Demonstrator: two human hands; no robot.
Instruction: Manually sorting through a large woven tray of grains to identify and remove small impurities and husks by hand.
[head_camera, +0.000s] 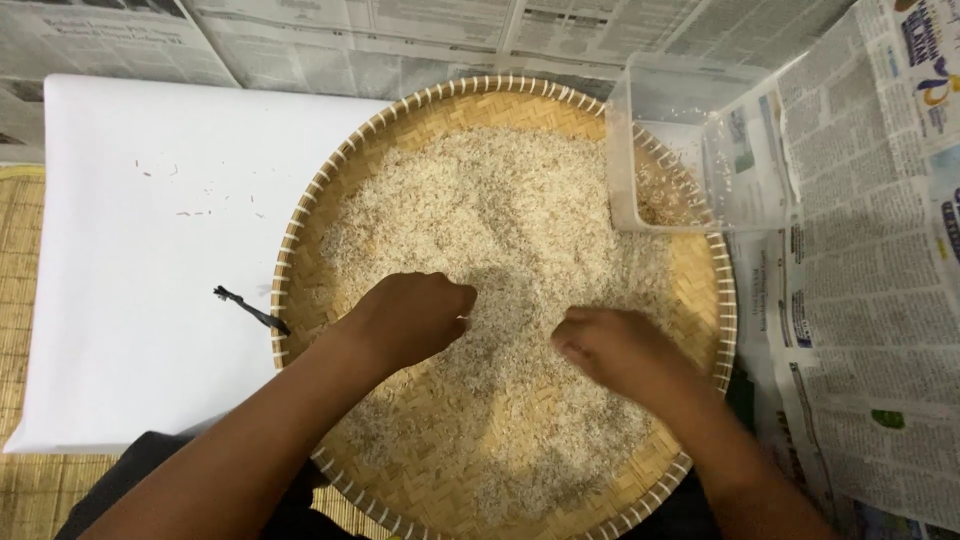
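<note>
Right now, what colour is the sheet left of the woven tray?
Plain white sheet, beside the bamboo tray; seen in the head view.

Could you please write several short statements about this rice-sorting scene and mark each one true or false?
1. Both hands rest in the rice on the round woven tray. True: the left hand and the right hand both lie in the grains.
2. The clear plastic container is full of rice. False: it holds only a few scattered grains.
3. A white sheet lies to the left of the tray. True.
4. The tray is made of metal. False: it is woven bamboo-like strips.
5. Newspaper covers the surface to the right. True.
6. The right hand holds a spoon. False: it holds no tool.
</note>
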